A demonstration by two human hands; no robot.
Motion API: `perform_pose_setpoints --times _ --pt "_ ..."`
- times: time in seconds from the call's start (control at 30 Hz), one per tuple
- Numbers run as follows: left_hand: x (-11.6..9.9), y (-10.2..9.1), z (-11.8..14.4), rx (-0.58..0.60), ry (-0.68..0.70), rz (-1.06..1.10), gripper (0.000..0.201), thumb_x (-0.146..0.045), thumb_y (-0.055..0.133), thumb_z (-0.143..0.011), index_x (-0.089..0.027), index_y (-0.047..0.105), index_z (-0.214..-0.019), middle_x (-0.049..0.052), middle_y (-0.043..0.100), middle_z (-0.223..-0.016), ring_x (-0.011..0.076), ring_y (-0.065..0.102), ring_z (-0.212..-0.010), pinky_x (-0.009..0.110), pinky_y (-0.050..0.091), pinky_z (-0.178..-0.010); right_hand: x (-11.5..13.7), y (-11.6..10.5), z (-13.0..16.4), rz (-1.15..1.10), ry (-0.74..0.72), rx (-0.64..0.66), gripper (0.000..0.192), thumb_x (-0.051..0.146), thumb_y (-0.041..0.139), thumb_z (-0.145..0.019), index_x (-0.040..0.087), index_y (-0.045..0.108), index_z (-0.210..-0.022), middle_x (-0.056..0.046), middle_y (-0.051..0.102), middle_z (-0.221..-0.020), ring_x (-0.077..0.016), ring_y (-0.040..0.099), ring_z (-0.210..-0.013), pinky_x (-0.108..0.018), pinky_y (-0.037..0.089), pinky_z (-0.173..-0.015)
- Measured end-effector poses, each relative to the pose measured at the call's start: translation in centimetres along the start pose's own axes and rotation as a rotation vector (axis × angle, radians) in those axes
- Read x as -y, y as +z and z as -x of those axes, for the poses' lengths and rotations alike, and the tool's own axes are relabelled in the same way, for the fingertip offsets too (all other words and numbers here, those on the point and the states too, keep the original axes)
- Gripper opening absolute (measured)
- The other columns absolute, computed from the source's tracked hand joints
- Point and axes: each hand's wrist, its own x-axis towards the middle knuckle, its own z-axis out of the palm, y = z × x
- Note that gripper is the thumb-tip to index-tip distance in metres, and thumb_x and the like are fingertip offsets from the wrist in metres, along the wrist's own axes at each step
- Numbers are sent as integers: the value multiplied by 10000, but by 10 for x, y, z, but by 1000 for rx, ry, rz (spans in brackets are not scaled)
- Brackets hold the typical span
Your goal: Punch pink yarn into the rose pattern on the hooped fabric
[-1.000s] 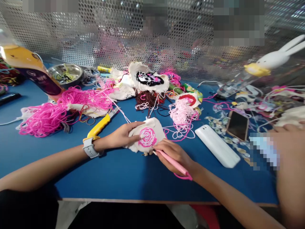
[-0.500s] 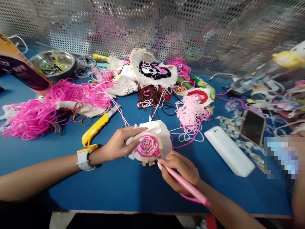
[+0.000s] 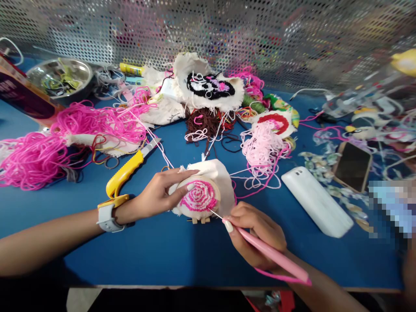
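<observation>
The hoop (image 3: 219,191) is at the middle of the blue table (image 3: 156,260), its cloth (image 3: 226,175) stitched with a pink-and-white spiral (image 3: 202,196). The left hand (image 3: 152,196) grips its left side, thumb over the spiral. The right hand (image 3: 258,234) pinches a pink pen (image 3: 274,252), its needle (image 3: 216,214) at the spiral's lower right; whether the tip pierces the cloth is hard to tell. A yellow cutter (image 3: 126,172) lies near the left hand.

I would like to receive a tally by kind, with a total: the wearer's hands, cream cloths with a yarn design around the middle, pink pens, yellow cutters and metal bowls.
Hands: 2, left hand and right hand
Cream cloths: 3, pink-patterned cloth, black-patterned cloth, red-patterned cloth
Pink pen: 1
Yellow cutter: 1
Metal bowl: 1
Total: 8
</observation>
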Motion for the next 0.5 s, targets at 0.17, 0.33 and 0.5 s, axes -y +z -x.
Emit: perform_pose_setpoints --times 0.17,0.33,0.5 --pt "1 0 1 -3 4 -7 419 -245 551 -928 -192 578 -1343 107 666 -1257 208 665 -1032 327 531 -873 1 -2 -1 5 37 9 225 0 567 -758 190 584 -877 -14 585 -649 -142 541 -558 -285 480 -511" --pt "-2 0 -1 -25 30 -28 404 -225 552 -924 -180 595 -1323 106 685 -1221 197 677 -981 321 532 -876 -1 4 1 96 8 23 247 -20 588 -771 181 589 -914 -16 610 -654 -141 544 -557 -295 499 -526" --pt "-7 0 -1 -9 70 -6 401 -202 545 -924 -170 596 -1320 108 684 -1223 201 671 -1049 308 530 -900 -12 15 6 149 -90 61 282 4 616 -810 146 621 -1054 -75 678 -790 -164 619 -668 -326 551 -622"
